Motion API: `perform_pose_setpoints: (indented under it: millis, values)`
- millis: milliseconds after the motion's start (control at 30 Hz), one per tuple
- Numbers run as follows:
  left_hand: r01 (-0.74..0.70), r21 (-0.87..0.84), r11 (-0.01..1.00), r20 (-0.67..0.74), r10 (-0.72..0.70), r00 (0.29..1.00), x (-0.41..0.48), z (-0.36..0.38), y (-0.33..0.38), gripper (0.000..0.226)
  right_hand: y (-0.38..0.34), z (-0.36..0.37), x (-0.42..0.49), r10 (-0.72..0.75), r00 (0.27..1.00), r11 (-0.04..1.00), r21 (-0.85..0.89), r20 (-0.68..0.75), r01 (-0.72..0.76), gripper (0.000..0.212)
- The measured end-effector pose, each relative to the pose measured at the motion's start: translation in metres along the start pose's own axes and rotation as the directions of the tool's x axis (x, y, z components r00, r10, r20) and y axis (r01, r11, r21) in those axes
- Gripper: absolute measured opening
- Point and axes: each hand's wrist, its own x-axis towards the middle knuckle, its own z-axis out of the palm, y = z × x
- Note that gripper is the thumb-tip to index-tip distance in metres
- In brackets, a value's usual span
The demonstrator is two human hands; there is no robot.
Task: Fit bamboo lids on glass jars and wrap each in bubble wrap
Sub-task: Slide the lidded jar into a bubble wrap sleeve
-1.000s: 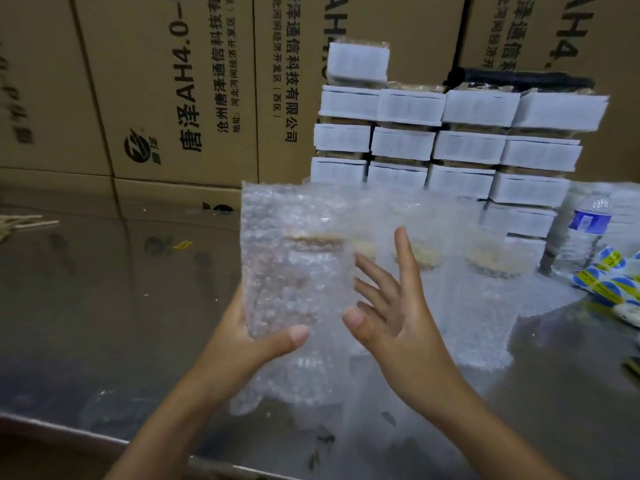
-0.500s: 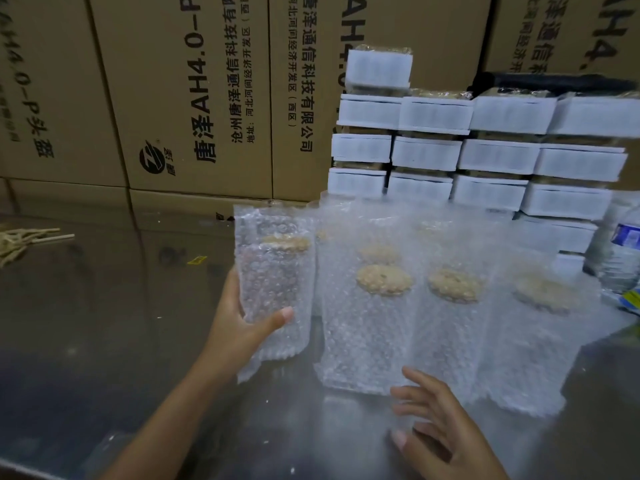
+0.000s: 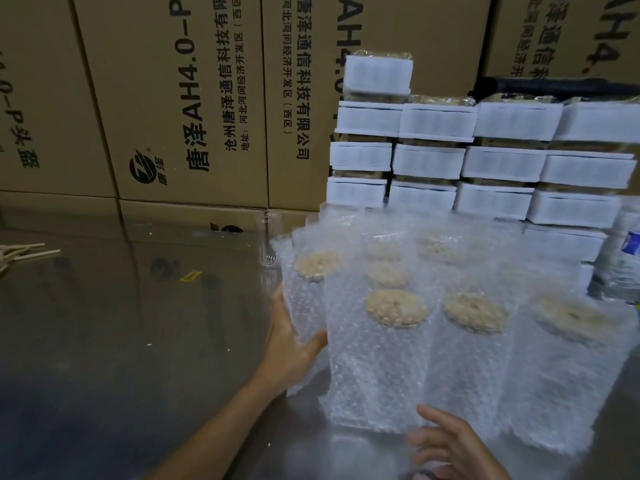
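Down at the left end of the cluster on the steel table (image 3: 104, 358), the left hand (image 3: 294, 351) is gripping the leftmost wrapped jar (image 3: 308, 306). The thumb is lying across the front of the bubble wrap and the other fingers are curling round the back, out of sight. The jar is standing upright and pressing against its neighbour. My read is that the hand is tucking it into line with the finished ones, so the batch is staying together and nothing is tipping.

Low at the front, the right hand (image 3: 450, 448) is hovering with its fingers loosely spread, holding nothing. Its fingertips are sitting just by the base of the front-row jar (image 3: 377, 368), and whether they are touching the wrap I cannot tell. It looks to be guarding that row against a nudge.

Each bubble sleeve is holding one glass jar upright. A bamboo lid (image 3: 396, 308) is showing through each one as a pale disc, with spare wrap rising above it. The jars seem to be holding nothing, though the bubbles are blurring that.

Behind them, a stack of white-banded packs (image 3: 433, 161) is leaning against the cardboard cartons (image 3: 173, 98), with something tan peeking out at the packs' edges. One bare glass jar (image 3: 268, 242) is waiting unwrapped just beyond the cluster, and a water bottle (image 3: 628, 258) is standing at the far right.
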Motion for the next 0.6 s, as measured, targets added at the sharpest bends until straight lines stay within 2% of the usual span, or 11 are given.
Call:
perform_pose_setpoints:
  millis: [100, 267, 400, 600]
  values:
    - [0.037, 0.003, 0.999, 0.048, -0.037, 0.998, 0.002, -0.007, -0.007, 0.092, 0.000, 0.000, 0.009, 0.042, 0.998, 0.996, 0.084, -0.044, -0.038, 0.035]
    - [0.139, -0.032, 0.990, 0.184, -0.131, 0.974, 0.008, -0.031, -0.021, 0.081, -0.001, 0.002, 0.011, 0.067, 0.996, 0.973, 0.227, -0.062, -0.052, 0.036]
    - [0.255, -0.111, 0.961, 0.247, -0.222, 0.943, 0.018, -0.043, -0.025, 0.086, -0.002, 0.007, 0.011, 0.090, 0.992, 0.962, 0.266, -0.088, -0.064, 0.034]
    - [0.283, -0.165, 0.945, 0.353, -0.211, 0.911, 0.018, -0.033, -0.011, 0.089, -0.011, 0.008, 0.009, 0.118, 0.987, 0.964, 0.252, -0.104, -0.089, 0.034]
